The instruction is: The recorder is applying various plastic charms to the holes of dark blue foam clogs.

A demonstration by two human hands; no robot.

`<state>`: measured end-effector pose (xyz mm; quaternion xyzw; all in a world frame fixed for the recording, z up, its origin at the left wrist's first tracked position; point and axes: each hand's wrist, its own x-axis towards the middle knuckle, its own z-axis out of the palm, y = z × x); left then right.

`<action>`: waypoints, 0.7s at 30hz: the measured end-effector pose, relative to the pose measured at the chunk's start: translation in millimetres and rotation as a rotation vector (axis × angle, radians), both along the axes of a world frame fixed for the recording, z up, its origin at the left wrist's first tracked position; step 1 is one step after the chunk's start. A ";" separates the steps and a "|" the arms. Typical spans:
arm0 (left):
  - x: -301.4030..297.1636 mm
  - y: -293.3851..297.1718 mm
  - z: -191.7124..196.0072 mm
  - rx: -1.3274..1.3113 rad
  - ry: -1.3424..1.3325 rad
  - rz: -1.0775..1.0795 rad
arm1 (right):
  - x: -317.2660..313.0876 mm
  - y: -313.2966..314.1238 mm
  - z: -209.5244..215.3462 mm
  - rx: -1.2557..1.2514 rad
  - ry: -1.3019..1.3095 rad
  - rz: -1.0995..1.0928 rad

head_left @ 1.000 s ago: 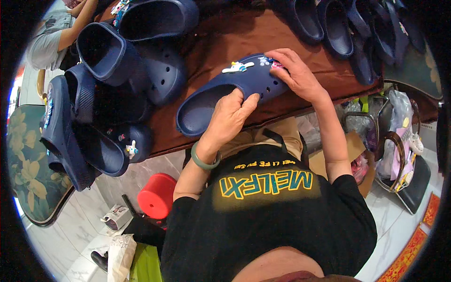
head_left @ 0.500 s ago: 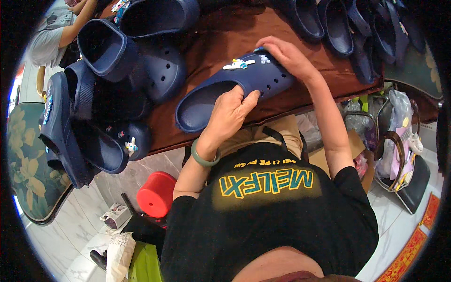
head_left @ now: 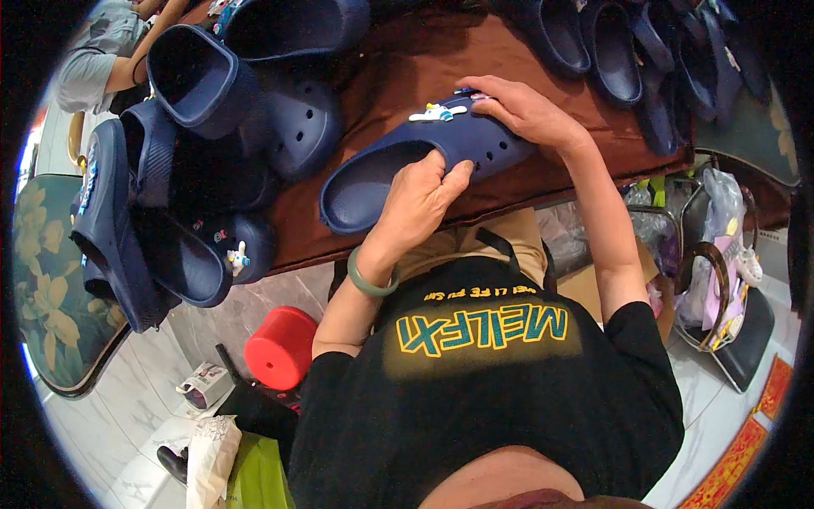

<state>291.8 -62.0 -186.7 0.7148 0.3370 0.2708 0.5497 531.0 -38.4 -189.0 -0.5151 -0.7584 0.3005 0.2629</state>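
Observation:
A navy foam clog [head_left: 365, 182] lies tilted at the near edge of the cloth-covered table, its opening toward the left. My left hand [head_left: 424, 199] grips the near rim of that opening, fingers inside and thumb along the outer side. Over the toe is my right hand [head_left: 530, 114], its thumb and fingertips bent onto the upper around small charms partly hidden beneath them. A white cartoon-figure charm with blue stripes [head_left: 437, 113] sits on the upper between my hands. Side holes show below my right hand.
More navy clogs [head_left: 191, 81] are piled at the left, some with charms. Another row of clogs [head_left: 612, 55] stands at the far right on the brown cloth [head_left: 424, 55]. Below are a red stool [head_left: 281, 348], bags [head_left: 254, 475] and a basket [head_left: 716, 293]. Another person's arm [head_left: 140, 51] shows at upper left.
My right hand has shifted slightly toward me on the toe, and its thumb now covers the small charm that showed before. My left hand keeps its grip on the rim.

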 end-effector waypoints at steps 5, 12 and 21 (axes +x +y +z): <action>-2.0 1.7 5.4 -0.005 0.106 -0.031 | -12.8 12.2 3.6 -0.029 -0.239 -0.144; 0.4 8.9 -10.3 -0.258 -0.086 0.074 | -14.6 14.9 -4.7 0.077 -0.230 -0.085; -9.3 16.2 -7.3 -0.699 -0.431 0.122 | -16.2 14.4 7.1 0.116 0.063 -0.009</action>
